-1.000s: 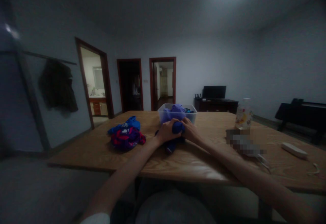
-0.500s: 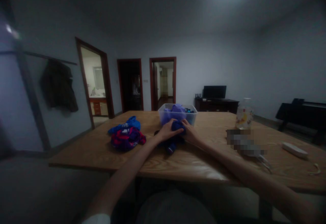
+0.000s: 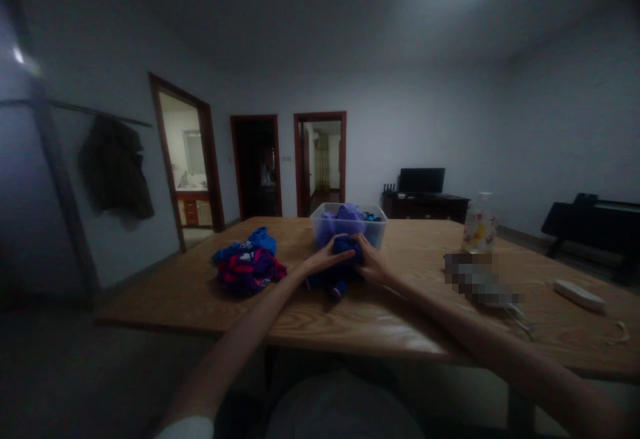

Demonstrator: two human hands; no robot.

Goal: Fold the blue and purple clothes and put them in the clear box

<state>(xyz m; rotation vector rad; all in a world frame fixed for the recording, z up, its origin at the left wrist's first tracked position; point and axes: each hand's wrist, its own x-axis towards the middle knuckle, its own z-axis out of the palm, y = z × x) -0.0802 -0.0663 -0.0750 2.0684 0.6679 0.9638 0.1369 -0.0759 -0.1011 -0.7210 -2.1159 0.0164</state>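
Between my two hands is a dark blue piece of clothing (image 3: 345,250), bunched into a rounded bundle, with a loose end hanging down onto the table. My left hand (image 3: 325,257) is closed on its left side, thumb across the front. On the other side my right hand (image 3: 371,262) wraps it, fingers over the top. Just behind stands a clear plastic bin (image 3: 377,229) holding a purple cloth (image 3: 349,214) and darker items. Left of my hands lie a red and purple patterned garment (image 3: 247,272) and a blue garment (image 3: 263,242), both crumpled.
The wooden table (image 3: 400,319) carries a clear jug with a floral print (image 3: 480,226), a blurred-out grey object (image 3: 480,282) and a white elongated object (image 3: 579,294) at the right. A television (image 3: 421,180) stands by the far wall.
Both hands have shifted slightly, still around the dark blue clothing, which is bunched a little differently. Its loose end has moved slightly to the right. The other things stay in place.
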